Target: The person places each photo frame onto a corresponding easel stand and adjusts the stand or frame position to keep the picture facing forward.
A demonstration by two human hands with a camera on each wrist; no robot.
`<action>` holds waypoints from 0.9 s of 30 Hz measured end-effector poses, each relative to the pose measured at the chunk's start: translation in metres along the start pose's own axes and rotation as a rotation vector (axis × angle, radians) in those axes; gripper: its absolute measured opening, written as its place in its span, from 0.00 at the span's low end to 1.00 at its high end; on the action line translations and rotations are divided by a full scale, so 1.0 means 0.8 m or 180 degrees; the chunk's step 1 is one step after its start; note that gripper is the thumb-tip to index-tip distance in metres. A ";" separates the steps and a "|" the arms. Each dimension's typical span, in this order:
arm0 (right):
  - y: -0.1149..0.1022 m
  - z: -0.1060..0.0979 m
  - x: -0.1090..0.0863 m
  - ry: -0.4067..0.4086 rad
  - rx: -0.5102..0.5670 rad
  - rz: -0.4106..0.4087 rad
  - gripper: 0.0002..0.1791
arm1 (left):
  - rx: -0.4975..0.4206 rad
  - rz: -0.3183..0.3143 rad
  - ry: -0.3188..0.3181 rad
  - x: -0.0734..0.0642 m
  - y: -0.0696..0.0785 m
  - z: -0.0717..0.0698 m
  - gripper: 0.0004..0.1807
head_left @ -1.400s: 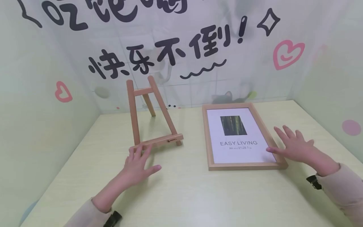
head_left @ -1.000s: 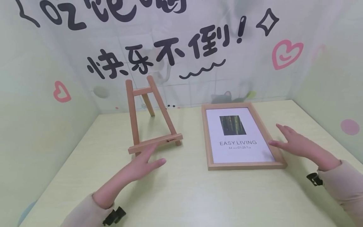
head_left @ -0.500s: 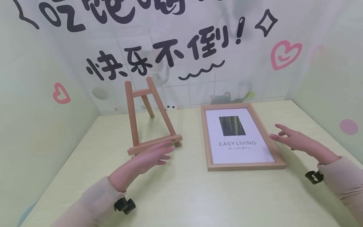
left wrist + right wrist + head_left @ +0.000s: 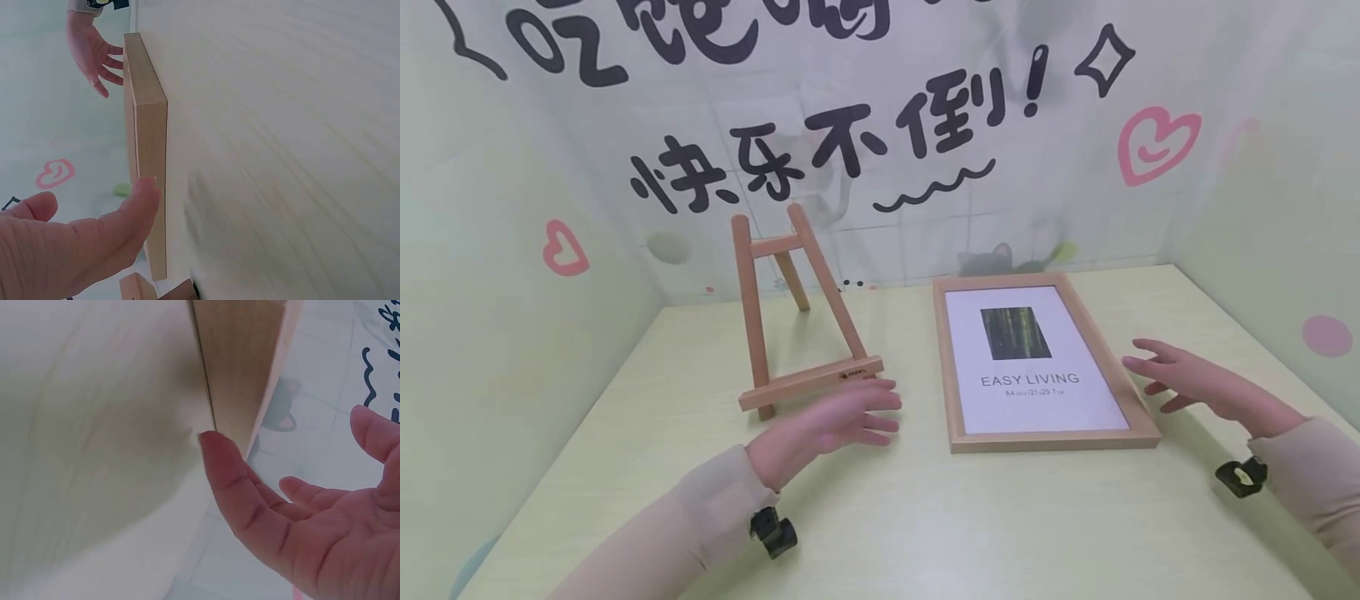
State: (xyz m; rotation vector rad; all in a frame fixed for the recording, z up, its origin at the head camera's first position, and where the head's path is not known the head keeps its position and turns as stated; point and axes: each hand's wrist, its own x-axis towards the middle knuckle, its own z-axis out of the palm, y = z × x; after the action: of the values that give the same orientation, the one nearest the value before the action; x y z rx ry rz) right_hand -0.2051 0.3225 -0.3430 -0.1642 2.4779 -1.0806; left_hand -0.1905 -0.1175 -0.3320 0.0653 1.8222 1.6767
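Note:
A wooden picture frame [image 4: 957, 367] lies flat on the table, face up, with a white "EASY LIVING" sheet under its front. My right hand [image 4: 1195, 382] hovers just off the frame's right edge, fingers relaxed and holding nothing. In the right wrist view its fingertips come close to the frame's side [image 4: 237, 362]; whether they touch it I cannot tell. My left hand [image 4: 827, 425] is in the air between the small wooden easel [image 4: 748, 308] and the frame, fingers loosely extended, nothing in them. The easel stands upright at the left, its ledge partly behind that hand.
The pale wooden table [image 4: 940, 525] is enclosed by a printed back wall [image 4: 925, 233] and side walls at left and right. A black strap device [image 4: 772, 532] sits on my left wrist and another black device [image 4: 1242, 477] on my right.
My left hand has left the easel's ledge and moved right toward the frame, its palm turning inward. My right hand has drawn from above the frame's edge to beside it.

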 end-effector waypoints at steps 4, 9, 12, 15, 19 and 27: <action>0.003 0.002 0.001 -0.0010 0.0111 -0.0061 0.42 | 0.0044 -0.0030 -0.0020 0.010 0.001 0.010 0.31; 0.006 0.003 0.003 -0.0019 0.0247 -0.0056 0.41 | 0.0029 -0.0050 -0.0018 0.019 0.007 0.022 0.31; 0.008 0.002 0.004 -0.0030 0.0321 -0.0025 0.41 | 0.0038 -0.0048 -0.0030 0.025 0.011 0.027 0.31; 0.009 0.002 0.005 -0.0046 0.0391 -0.0005 0.41 | 0.0048 -0.0062 -0.0059 0.030 0.014 0.033 0.30; 0.010 0.001 0.008 -0.0069 0.0466 -0.0029 0.40 | 0.0012 -0.0133 -0.0032 0.038 0.017 0.040 0.30; 0.007 0.002 0.009 -0.0133 0.0585 0.0062 0.42 | 0.0010 -0.0234 0.0063 0.050 0.016 0.054 0.29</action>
State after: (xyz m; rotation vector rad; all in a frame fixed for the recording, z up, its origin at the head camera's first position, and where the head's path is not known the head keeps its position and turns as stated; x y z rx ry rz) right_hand -0.2101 0.3232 -0.3505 -0.1059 2.3238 -1.2758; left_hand -0.2057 -0.0597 -0.3356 -0.0167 1.8199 1.6288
